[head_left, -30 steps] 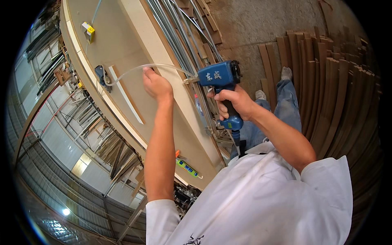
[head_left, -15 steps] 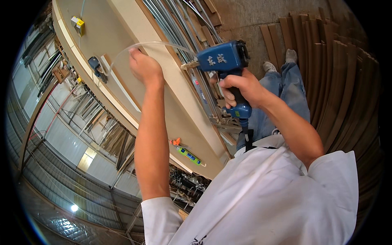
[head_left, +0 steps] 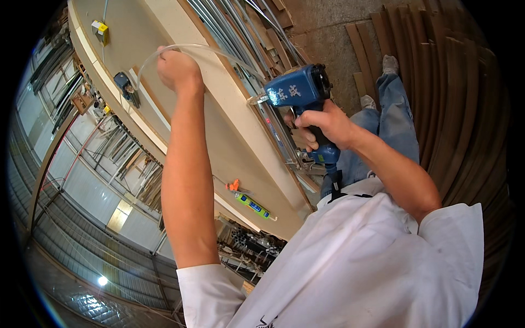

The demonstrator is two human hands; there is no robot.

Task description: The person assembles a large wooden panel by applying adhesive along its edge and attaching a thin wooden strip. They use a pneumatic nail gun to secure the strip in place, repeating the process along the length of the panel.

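My right hand [head_left: 326, 124] is wrapped round the dark grip of a blue nail gun [head_left: 295, 86]. The gun's nose points left toward the long edge of a beige panel [head_left: 235, 147], and a hose fitting shows at the foot of its grip. A clear flexible strip [head_left: 216, 51] arches from beside the nose over the panel. My left hand [head_left: 179, 70] is closed at the strip's bend above the panel; the fingertips are mostly hidden behind the hand. A white-edged strip [head_left: 153, 104] lies on the panel beyond my left wrist.
On the panel lie a green tube [head_left: 252, 206], an orange-handled tool [head_left: 235, 186], a dark blue tool [head_left: 124, 85] and a yellow box [head_left: 100, 33]. Metal profiles [head_left: 219, 33] lie alongside. Brown boards [head_left: 432, 98] cover the floor at right, by my feet.
My left hand has shifted left and slightly away along with the clear strip. The nail gun has tilted and dropped a little in my right hand. One foot has stepped forward.
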